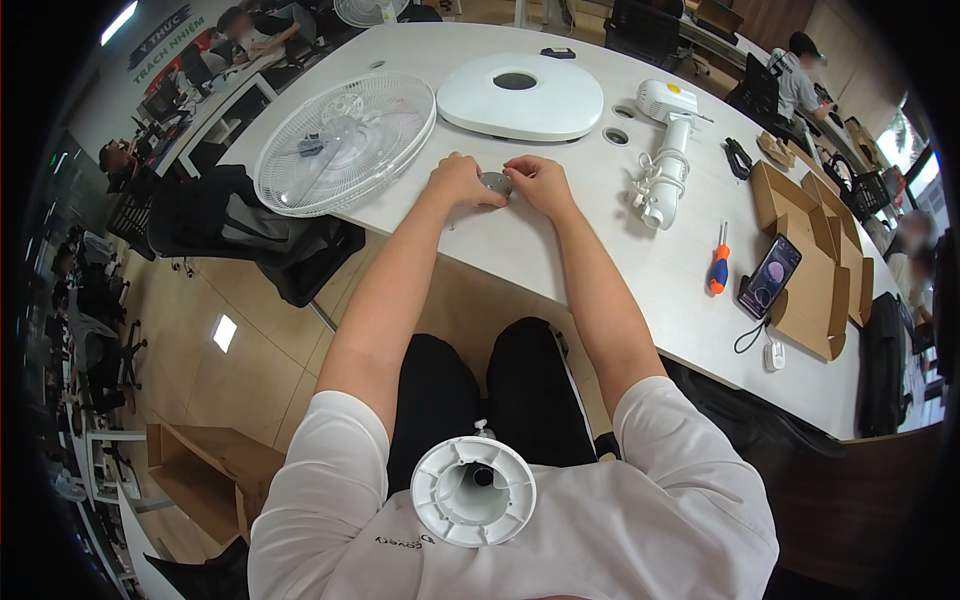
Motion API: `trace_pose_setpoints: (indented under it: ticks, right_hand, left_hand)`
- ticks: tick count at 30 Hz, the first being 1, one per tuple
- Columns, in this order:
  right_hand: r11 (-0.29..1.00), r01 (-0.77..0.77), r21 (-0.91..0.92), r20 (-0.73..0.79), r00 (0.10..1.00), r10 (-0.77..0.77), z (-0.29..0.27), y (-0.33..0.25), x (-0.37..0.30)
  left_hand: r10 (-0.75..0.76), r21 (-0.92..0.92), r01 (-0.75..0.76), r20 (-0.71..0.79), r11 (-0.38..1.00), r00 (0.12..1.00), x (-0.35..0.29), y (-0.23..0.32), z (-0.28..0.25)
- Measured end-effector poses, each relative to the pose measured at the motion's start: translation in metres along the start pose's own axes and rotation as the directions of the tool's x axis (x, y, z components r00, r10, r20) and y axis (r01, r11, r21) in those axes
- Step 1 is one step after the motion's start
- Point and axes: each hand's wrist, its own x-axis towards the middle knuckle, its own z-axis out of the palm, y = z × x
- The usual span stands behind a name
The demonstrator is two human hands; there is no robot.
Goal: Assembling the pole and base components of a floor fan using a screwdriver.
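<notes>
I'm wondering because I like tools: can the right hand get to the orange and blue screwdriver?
Probably yes: bare tabletop leads to the screwdriver, though the right hand would have to skirt the white pole and leave the grey disc it seems to touch.

Bright centre, black corners

Even light fills the white table (670,290) around the left hand (458,183) and right hand (541,185). A ceiling lamp (119,22) glows beyond the grip, far left; a window (908,140) glares far right. Nearer and left, the floor (270,370) mirrors a white patch. Fisheye bends outer edges; distant faces look blurred.
</notes>
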Motion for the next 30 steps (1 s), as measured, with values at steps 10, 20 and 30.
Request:
trace_pose_setpoints:
  ticks: [10, 20, 30]
  right_hand:
    - [0.996, 0.044, -0.072, 0.013, 0.999, -0.043, 0.001, -0.008, -0.004]
    - [0.918, 0.189, -0.349, -0.025, 0.977, -0.211, -0.002, -0.01, -0.003]
    - [0.909, 0.193, -0.37, -0.049, 0.973, -0.226, -0.007, -0.011, -0.003]
  left_hand:
    - [0.01, 0.007, -0.01, -0.048, 1.0, 0.999, 0.006, 0.004, -0.004]
    - [0.014, -0.084, -0.017, -0.039, 0.996, 0.999, 0.009, 0.006, -0.006]
    - [0.002, -0.07, -0.007, -0.069, 0.998, 0.998, 0.009, 0.009, -0.006]
